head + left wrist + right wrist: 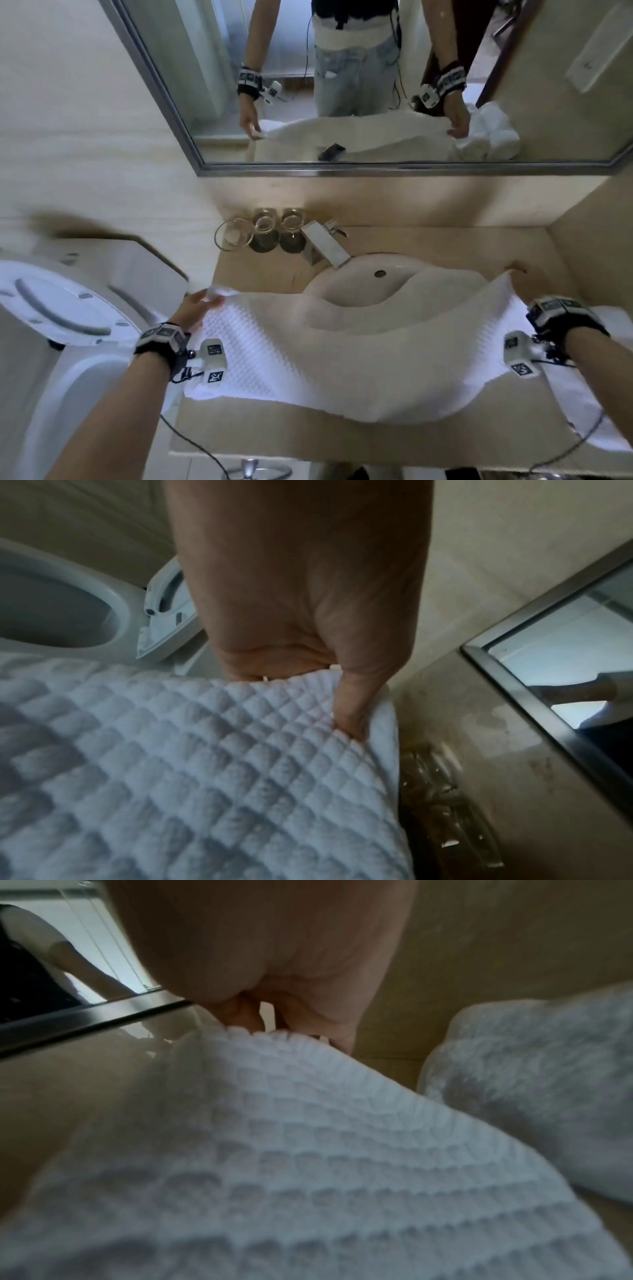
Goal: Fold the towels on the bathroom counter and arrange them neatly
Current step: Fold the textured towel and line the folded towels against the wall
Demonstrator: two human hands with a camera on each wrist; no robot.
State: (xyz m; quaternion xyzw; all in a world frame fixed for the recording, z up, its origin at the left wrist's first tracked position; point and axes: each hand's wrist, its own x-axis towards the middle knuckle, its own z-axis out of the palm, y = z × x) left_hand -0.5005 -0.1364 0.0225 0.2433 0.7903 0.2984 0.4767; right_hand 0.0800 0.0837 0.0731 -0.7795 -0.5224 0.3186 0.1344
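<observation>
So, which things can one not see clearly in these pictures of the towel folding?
- Right hand fingertips: head view, behind the raised waffle towel; right wrist view is blurred.
- Sink front half: head view, covered by the towel.
- Second towel: right wrist view, soft and cut off by the right edge; folded or not, unclear.
- Glasses: head view, too small to tell the contents.
- Left hand fingers: left wrist view, under the towel corner.

A white oval ceramic basin [370, 284] is sunk in the beige stone desk [260, 274]. Behind it stands a square chrome tap [323, 246], with three clear drinking glasses [262, 228] to its left. A steel-framed wall mirror [342, 169] hangs above; a white toilet [61, 308] stands at the left.
</observation>
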